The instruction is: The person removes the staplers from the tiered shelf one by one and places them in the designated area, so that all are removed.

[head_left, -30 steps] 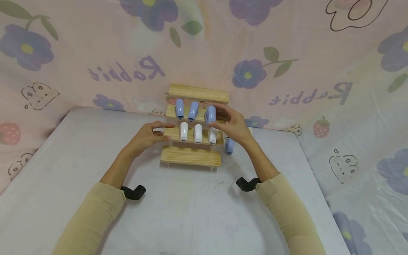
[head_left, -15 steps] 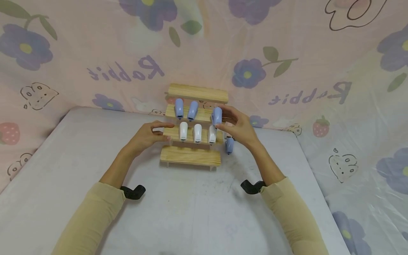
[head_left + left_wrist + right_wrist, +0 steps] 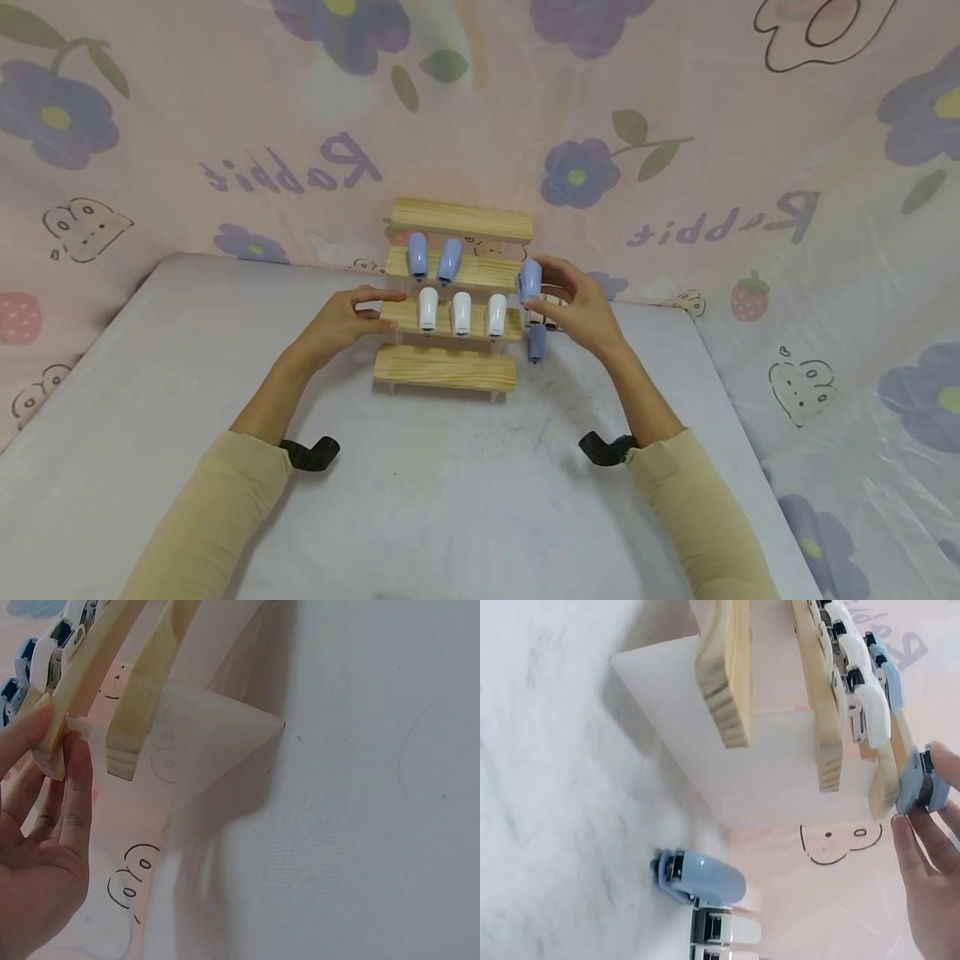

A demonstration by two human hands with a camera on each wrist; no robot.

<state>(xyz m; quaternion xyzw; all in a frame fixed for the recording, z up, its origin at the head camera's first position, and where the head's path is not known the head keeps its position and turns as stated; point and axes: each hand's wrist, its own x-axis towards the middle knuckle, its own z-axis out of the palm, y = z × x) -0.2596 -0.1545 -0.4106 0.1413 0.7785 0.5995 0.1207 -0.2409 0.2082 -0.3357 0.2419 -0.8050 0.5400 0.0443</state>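
A stepped wooden shelf (image 3: 446, 367) stands at the back of the table. My left hand (image 3: 337, 321) grips the left end of one of its middle boards, thumb on top and fingers beneath in the left wrist view. My right hand (image 3: 588, 312) pinches a small blue stapler (image 3: 530, 279) between thumb and fingers, just off the right end of the second board from the top. Left of it on that board are two blue staplers (image 3: 450, 260). Three white staplers (image 3: 461, 314) line the board below. The right palm is partly cut off in the right wrist view.
To the right of the shelf, another blue stapler (image 3: 709, 876) lies on the white table (image 3: 450, 500), beside several pale ones (image 3: 739, 930) partly behind my right hand in the head view. A printed curtain (image 3: 465, 108) hangs directly behind the shelf.
My right hand has carried the blue stapler rightward, from over the second board to beyond its end. My left hand keeps its grip on the shelf.
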